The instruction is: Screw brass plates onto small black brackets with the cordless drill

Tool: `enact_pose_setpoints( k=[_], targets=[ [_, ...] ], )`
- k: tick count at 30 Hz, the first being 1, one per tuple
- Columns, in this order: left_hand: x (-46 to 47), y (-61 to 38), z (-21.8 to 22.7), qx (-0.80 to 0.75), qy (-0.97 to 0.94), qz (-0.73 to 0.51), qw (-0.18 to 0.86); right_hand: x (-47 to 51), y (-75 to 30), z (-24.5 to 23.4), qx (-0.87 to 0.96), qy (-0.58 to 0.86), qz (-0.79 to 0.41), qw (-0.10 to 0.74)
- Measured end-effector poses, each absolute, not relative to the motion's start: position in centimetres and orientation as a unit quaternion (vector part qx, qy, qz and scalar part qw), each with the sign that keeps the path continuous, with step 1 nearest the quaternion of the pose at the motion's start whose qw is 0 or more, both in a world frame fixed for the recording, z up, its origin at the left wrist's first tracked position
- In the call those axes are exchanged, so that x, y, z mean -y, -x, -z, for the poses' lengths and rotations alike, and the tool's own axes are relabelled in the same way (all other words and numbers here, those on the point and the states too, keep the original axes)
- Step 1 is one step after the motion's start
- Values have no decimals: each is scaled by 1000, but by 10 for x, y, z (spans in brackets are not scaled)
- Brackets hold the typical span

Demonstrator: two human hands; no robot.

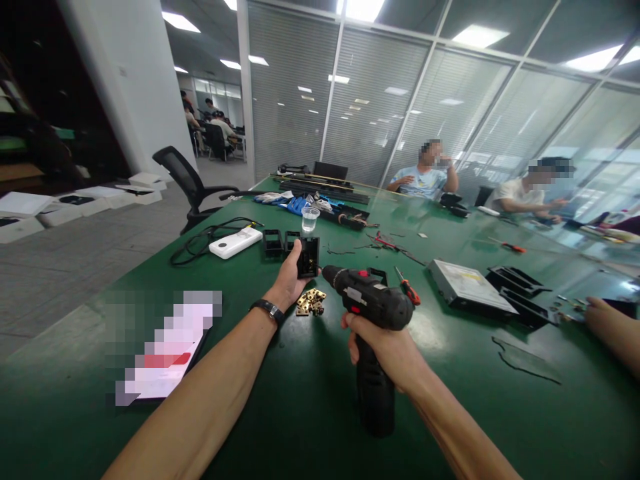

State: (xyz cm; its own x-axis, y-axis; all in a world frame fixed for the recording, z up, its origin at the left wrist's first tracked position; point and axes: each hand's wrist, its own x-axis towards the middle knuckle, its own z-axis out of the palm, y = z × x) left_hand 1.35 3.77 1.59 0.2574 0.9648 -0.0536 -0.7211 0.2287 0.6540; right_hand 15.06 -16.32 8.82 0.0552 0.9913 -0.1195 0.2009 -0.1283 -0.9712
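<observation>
My left hand (289, 275) grips a small black plastic housing (311, 257), thumb on its near side, holding it up off the green table. In my right hand (377, 340) is a black cordless drill (370, 297), fingers wrapped round its handle. The drill's chuck points left at the housing, its tip close to the right edge; whether they touch I cannot tell. Below the housing lies a pile of small brass-coloured parts (311, 301). Two more black frames (273, 241) stand just behind my left hand.
A phone (175, 353) lies by my left forearm. Further off are a white device (236, 242) with a black cable, a clear plastic cup (310, 219), an orange-handled screwdriver (410, 290) and a silver metal box (467, 287). At right, another person's hand (613, 327) rests near small parts.
</observation>
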Motion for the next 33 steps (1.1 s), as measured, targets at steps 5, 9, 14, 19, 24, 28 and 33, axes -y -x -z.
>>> enact_pose_setpoints(
  k=[5, 9, 14, 19, 24, 28, 33],
  targets=[
    [-35, -13, -19, -247, -259, -566, 743, 162, -151, -84, 512, 581, -470, 423],
    [-34, -13, -19, -242, -253, -571, 743, 161, -150, -87, 524, 574, -467, 422],
    [-33, -13, -19, -244, -245, -567, 747, 162, -149, -91, 540, 578, -457, 407],
    [-32, -12, -19, -242, -248, -567, 747, 162, -150, -91, 541, 576, -456, 410],
    [-32, -12, -19, -248, -254, -566, 745, 162, -150, -92, 550, 568, -460, 404],
    [-31, -11, -19, -255, -252, -564, 744, 162, -151, -93, 545, 564, -465, 410],
    [-30, -11, -21, -257, -252, -570, 739, 163, -151, -92, 541, 578, -464, 397]
  ],
)
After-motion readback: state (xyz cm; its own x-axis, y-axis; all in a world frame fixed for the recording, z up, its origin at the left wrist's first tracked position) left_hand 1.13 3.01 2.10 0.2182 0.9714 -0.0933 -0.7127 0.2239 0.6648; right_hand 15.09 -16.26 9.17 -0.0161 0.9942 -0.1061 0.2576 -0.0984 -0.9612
